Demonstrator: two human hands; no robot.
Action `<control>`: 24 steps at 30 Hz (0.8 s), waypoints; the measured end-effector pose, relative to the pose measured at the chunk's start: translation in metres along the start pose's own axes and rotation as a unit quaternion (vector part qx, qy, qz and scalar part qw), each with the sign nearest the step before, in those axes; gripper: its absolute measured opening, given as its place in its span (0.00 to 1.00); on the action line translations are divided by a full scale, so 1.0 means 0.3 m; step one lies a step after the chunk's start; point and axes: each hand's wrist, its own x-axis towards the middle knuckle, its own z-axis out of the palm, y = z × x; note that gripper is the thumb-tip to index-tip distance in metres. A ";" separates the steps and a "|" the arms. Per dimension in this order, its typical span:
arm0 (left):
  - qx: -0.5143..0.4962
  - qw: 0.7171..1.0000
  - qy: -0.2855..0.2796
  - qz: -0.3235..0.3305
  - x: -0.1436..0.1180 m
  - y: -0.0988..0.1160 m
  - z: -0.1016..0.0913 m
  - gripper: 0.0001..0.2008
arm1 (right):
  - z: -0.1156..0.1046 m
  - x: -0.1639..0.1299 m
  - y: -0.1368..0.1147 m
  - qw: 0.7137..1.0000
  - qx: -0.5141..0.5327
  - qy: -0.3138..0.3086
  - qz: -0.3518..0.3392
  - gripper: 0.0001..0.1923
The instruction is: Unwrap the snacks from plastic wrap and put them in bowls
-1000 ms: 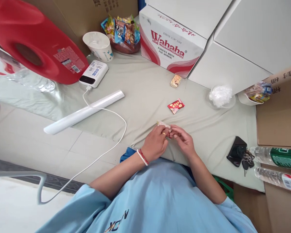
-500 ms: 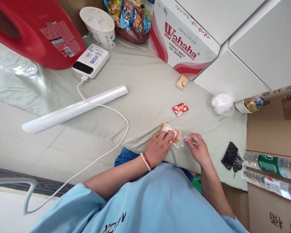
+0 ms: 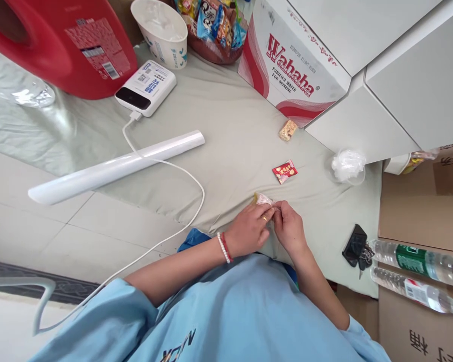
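Observation:
My left hand and my right hand meet over the grey cloth at the table's near edge. Both pinch a small snack packet with a clear, crinkly wrapper; only its far end shows past my fingers. A ring sits on my left hand and bead bracelets on that wrist. A small red packet lies on the cloth just beyond my hands. Farther back, a beige snack piece rests beside the Wahaha box.
A white tube lamp, a power bank with its white cable, a paper cup, a red jug and a snack bowl stand at left and back. Keys, two water bottles and cardboard boxes lie at right.
My hands had pulled apart with the wrapper stretched between them; now they have closed together again over the packet. The view has shifted slightly.

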 end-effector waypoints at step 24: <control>0.110 0.976 0.188 0.031 0.004 0.079 0.100 0.22 | -0.005 -0.061 0.038 0.938 0.335 -0.003 0.093 0.21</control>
